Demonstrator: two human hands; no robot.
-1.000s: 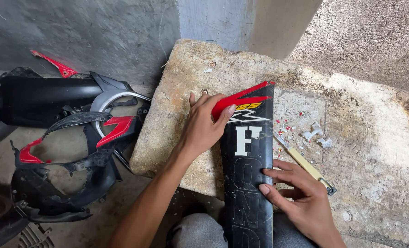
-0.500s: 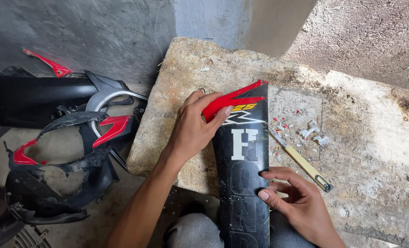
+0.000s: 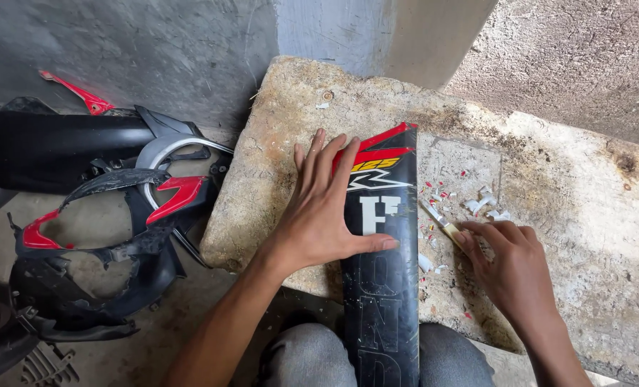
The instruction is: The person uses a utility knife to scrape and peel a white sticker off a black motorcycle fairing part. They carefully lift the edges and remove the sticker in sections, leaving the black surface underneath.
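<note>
The long black panel [image 3: 382, 287] with its red, yellow and white stickers lies lengthwise over the near edge of the stone slab [image 3: 570, 172]: its upper end rests on the slab and its lower end goes down between your knees. This lets the slab carry the part where the stickers are.

Your left hand [image 3: 319, 211] lies flat and fully open, fingers spread, partly on the panel and partly on the slab beside its left edge, with the thumb stretched across the white letter. It grips nothing; it seems to press the panel down so that it cannot slide.

Your right hand [image 3: 509, 269] rests on the slab just right of the panel. Its fingers are bent and the fingertips touch the yellowish handle of a thin tool [image 3: 441, 222], which lies flat, its tip pointing to the far side. I cannot tell if the fingers really close on it.

Small red and white scraps [image 3: 477, 204] lie scattered around the tool. To the left of the slab, on the floor, stands a pile of black and red motorcycle body parts [image 3: 97, 236].
</note>
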